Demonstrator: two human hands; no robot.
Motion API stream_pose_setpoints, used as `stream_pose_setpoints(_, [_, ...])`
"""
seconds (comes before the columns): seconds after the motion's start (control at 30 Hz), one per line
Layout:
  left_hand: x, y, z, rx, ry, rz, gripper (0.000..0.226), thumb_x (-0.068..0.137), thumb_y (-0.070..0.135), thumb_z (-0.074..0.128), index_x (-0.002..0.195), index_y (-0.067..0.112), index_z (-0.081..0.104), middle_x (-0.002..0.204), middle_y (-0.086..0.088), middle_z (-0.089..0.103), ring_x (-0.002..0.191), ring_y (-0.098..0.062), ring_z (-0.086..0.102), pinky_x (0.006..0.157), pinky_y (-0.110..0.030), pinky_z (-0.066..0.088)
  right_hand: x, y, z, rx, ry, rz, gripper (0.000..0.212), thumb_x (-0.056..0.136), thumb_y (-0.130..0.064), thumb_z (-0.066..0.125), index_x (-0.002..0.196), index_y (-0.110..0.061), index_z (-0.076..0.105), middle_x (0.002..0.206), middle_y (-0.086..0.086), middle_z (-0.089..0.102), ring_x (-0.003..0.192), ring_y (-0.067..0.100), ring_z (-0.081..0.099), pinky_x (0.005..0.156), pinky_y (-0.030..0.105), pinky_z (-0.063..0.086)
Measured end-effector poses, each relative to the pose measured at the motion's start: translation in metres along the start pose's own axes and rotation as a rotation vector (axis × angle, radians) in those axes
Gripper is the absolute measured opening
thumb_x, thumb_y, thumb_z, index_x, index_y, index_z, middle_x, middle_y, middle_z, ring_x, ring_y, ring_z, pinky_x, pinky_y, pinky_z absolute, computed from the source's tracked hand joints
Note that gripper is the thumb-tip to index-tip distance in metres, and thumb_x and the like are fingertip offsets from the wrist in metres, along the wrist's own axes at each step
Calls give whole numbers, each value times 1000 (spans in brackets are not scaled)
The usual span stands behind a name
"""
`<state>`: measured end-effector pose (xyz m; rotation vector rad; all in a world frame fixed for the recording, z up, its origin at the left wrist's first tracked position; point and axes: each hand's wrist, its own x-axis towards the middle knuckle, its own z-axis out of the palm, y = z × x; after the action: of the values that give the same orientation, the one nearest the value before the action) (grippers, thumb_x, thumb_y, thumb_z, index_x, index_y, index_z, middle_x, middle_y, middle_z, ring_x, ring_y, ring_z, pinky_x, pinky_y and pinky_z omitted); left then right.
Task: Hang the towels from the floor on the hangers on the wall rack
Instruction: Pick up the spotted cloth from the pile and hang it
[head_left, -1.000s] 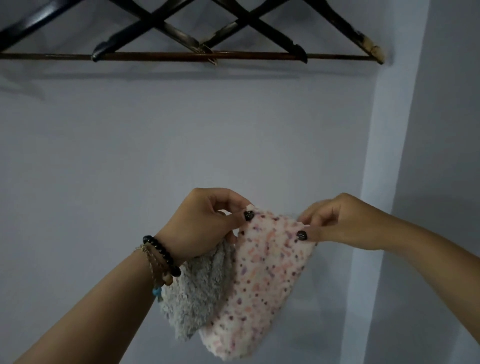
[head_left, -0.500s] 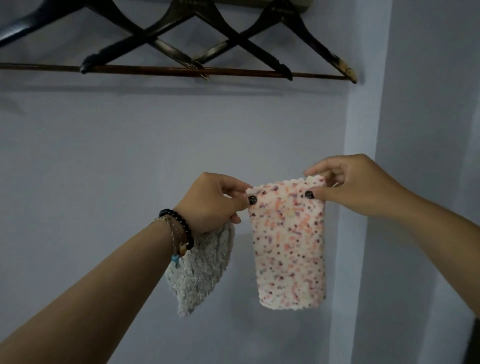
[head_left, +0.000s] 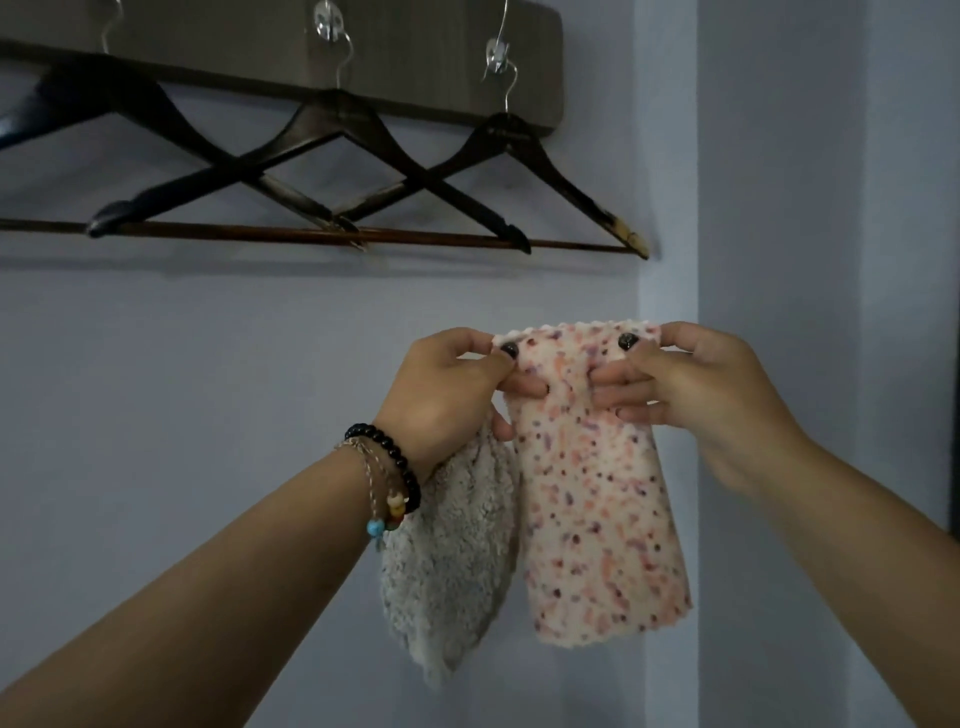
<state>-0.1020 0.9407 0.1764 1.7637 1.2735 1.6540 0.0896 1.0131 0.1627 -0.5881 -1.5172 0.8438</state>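
Both hands, left hand (head_left: 447, 387) and right hand (head_left: 701, 389), pinch the speckled towel (head_left: 597, 509) taut by its top edge, below the rightmost hanger (head_left: 511, 156), long axis hanging down, while the left grip also clamps the grey towel (head_left: 447, 561).

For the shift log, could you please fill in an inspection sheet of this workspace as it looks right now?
Surface: pale wall; no floor or table in view.
Job's things: speckled towel held up flat below the rack; grey towel dangling beside it; three dark hangers on the wall rack, all bare.
Clutter: nothing seen.
Grippers: left hand pinches the speckled towel's top corner and holds the grey one; right hand pinches the other corner.
Cables: nothing seen.
Surroundings: wall corner on the right.
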Motion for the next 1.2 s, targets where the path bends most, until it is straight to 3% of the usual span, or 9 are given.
stream_pose_setpoints(0.23, [70, 2, 32, 52, 86, 120, 9, 97, 12, 52, 96, 8, 60, 86, 6, 76, 39, -16, 57, 46, -20, 48, 63, 29, -14, 86, 72, -259, 21, 92, 0, 54, 103, -16, 62, 92, -3, 76, 87, 14, 73, 71, 25, 58])
stream_pose_setpoints(0.4, [133, 5, 50, 198, 132, 232, 11, 94, 14, 55, 101, 21, 59, 81, 10, 74, 49, -15, 66, 58, -36, 58, 128, 50, -34, -29, 19, -437, 38, 83, -2, 57, 110, -28, 57, 105, -12, 73, 103, 4, 66, 85, 31, 52])
stream_pose_setpoints(0.5, [173, 11, 58, 306, 128, 288, 20, 90, 7, 54, 103, 22, 55, 99, 12, 74, 55, -20, 69, 62, -43, 60, 175, 57, -40, -27, -10, -510, 43, 80, -4, 57, 117, -27, 53, 114, -10, 69, 109, 5, 64, 91, 34, 52])
stream_pose_setpoints(0.67, [226, 19, 69, 569, 178, 365, 29, 91, 12, 55, 115, 25, 47, 134, 4, 58, 60, -15, 69, 51, -27, 56, 239, 63, -35, -161, -63, -664, 50, 81, -12, 61, 123, -29, 42, 115, -27, 58, 110, -8, 54, 88, 11, 45])
stream_pose_setpoints(0.73, [242, 16, 73, 698, 219, 384, 35, 91, 15, 55, 123, 24, 45, 138, 4, 54, 66, -9, 66, 49, -19, 53, 257, 68, -28, -236, -99, -706, 57, 82, -14, 61, 133, -25, 36, 126, -16, 53, 115, -2, 51, 89, 9, 42])
stream_pose_setpoints(0.8, [253, 10, 77, 808, 269, 388, 40, 91, 17, 54, 128, 23, 42, 137, 2, 55, 71, -4, 62, 49, -14, 49, 274, 76, -21, -303, -157, -735, 62, 86, -12, 59, 140, -25, 31, 137, -9, 46, 122, 5, 47, 94, 14, 41])
stream_pose_setpoints(0.93, [269, -5, 82, 907, 318, 349, 44, 90, 16, 52, 130, 24, 39, 130, -3, 57, 75, -11, 61, 56, -21, 49, 294, 96, -11, -531, -214, -761, 60, 86, -12, 58, 140, -20, 32, 138, 2, 47, 121, 22, 49, 96, 36, 46])
stream_pose_setpoints(1.07, [276, -17, 80, 975, 330, 303, 48, 87, 11, 52, 131, 22, 36, 122, -5, 59, 73, -7, 56, 53, -17, 40, 300, 103, -7, -609, -85, -888, 49, 84, -13, 59, 131, -11, 44, 128, 7, 55, 117, 27, 51, 98, 42, 42])
stream_pose_setpoints(1.2, [275, -21, 74, 1018, 314, 271, 53, 87, 13, 54, 135, 20, 32, 129, -8, 57, 86, -18, 57, 65, -23, 46, 303, 95, -8, -621, -133, -882, 41, 86, -19, 53, 125, -14, 43, 117, 5, 60, 105, 28, 57, 86, 46, 48])
